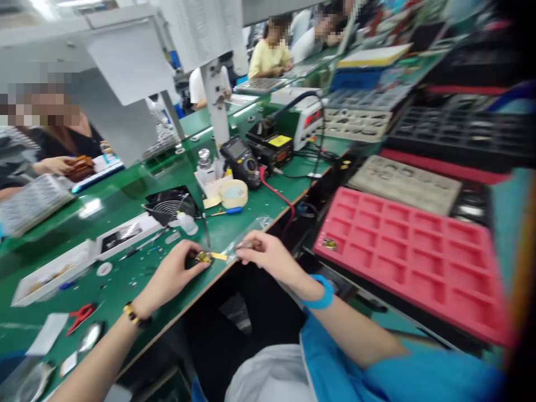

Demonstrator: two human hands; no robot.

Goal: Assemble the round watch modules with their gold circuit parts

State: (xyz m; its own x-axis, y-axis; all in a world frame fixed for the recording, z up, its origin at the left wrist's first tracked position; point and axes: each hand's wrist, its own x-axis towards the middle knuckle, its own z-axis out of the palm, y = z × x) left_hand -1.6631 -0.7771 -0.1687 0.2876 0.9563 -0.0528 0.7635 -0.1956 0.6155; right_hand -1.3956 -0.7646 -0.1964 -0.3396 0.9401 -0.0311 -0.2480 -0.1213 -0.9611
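Note:
Near the front edge of the green bench, my left hand (180, 269) pinches a small electronic part (204, 257) between thumb and fingers. A yellow strip (219, 256) sticks out from that part toward the right. My right hand (270, 254), with a blue wrist band, is closed at the fingertips around a small dark piece whose kind I cannot make out. A little space lies between the two hands. Just behind them are a thin dark tool (206, 230) and a small white bottle (187, 223). Motion blurs fine detail.
At right, a pink foam tray (402, 251) holds one small part in a corner pocket. Behind are a multimeter (240, 161), a tape roll (233, 193), a black fan (172, 205) and a soldering station (272, 146). Red cutters (81, 318) lie left. Other people sit across the bench.

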